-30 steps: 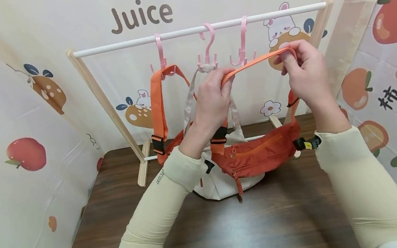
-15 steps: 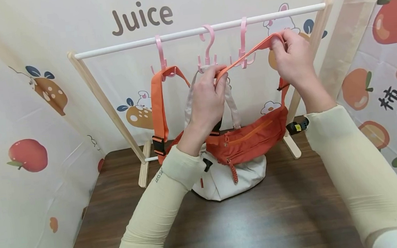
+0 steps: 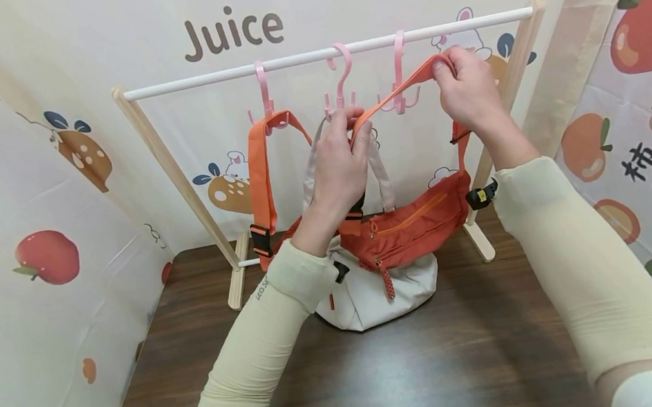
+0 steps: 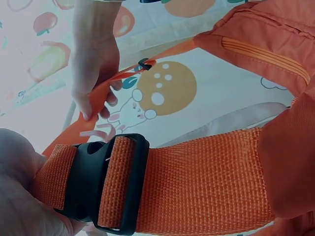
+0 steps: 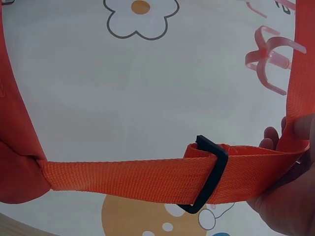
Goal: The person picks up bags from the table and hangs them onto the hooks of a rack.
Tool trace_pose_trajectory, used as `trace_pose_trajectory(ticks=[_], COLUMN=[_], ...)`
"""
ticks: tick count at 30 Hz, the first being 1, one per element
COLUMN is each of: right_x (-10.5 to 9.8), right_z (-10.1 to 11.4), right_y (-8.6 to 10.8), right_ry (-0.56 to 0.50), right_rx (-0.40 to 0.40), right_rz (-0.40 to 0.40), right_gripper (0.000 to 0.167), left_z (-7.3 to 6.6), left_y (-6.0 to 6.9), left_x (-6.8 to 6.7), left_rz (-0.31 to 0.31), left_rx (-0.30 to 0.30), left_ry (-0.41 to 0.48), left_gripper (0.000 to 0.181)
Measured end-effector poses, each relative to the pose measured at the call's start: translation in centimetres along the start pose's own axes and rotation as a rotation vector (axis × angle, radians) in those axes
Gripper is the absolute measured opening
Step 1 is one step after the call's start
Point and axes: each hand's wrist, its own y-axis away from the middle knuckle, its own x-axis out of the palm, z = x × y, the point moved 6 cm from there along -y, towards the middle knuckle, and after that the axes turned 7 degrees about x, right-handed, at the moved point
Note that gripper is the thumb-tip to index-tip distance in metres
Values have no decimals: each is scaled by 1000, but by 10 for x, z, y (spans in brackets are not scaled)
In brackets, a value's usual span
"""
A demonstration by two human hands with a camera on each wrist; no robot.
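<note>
A red-orange waist bag [image 3: 415, 228] hangs in the air by its orange strap [image 3: 392, 97], in front of a white bag. My left hand [image 3: 337, 164] grips the strap near the middle hook; a black side-release buckle [image 4: 91, 179] on the webbing shows close to it in the left wrist view. Farther right and higher, my right hand [image 3: 470, 87] pinches the strap between thumb and fingers. The strap between both hands passes in front of the right pink hook [image 3: 400, 71], whose prongs show below it. In the right wrist view a black slider [image 5: 211, 177] sits on the strap.
A white rail [image 3: 193, 80] on wooden legs carries the pink hooks. From the left hook [image 3: 263, 92] hangs another orange strap [image 3: 260, 177] with a black buckle. The white bag [image 3: 375, 302] hangs from the middle hook [image 3: 344, 76], its bottom at the dark wooden table [image 3: 410, 370].
My right hand has moved left and up with the strap, bringing it across the right hook. The waist bag has risen and shifted left. My left hand has shifted slightly left.
</note>
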Motion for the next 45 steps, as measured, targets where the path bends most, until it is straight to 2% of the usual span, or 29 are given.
trace_pose_trajectory(ticks=[5, 19, 29, 36, 45], right_x=[4, 14, 18, 22, 25], right_z=[-5, -19, -27, -36, -39], right_y=[-3, -1, 8, 17, 28], right_ry=[-3, 23, 23, -27, -49], right_rx=[28, 39, 9, -9, -53], right_rz=[39, 88, 72, 44, 7], right_gripper=[52, 53, 52, 47, 40], left_z=[2, 14, 27, 38, 52], left_y=[2, 8, 16, 24, 34], left_x=[2, 6, 12, 15, 17], left_rz=[9, 30, 75, 74, 81], left_rx=[-18, -55, -148, -169, -226], left_ry=[19, 17, 1, -22, 3], left_gripper=[31, 31, 33, 33, 32])
